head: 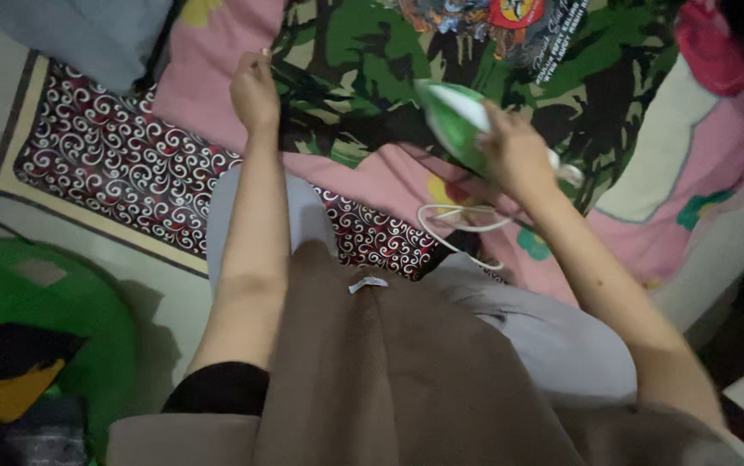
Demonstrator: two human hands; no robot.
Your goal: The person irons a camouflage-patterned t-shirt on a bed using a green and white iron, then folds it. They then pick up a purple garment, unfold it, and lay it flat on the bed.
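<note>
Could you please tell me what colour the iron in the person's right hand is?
The iron in the right hand is green and white, seen in the head view.

Single head cam, looking steeply down the person's own torso and both forearms to the floor. Close range: lap fills the near edge, patterned mat (122, 164) far left, camouflage garment (363, 86) at the far edge. No second view, so no overlap.

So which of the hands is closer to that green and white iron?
Right. The right hand grips the iron by its handle; the left hand is off to its left, pinching the camouflage shirt.
</note>
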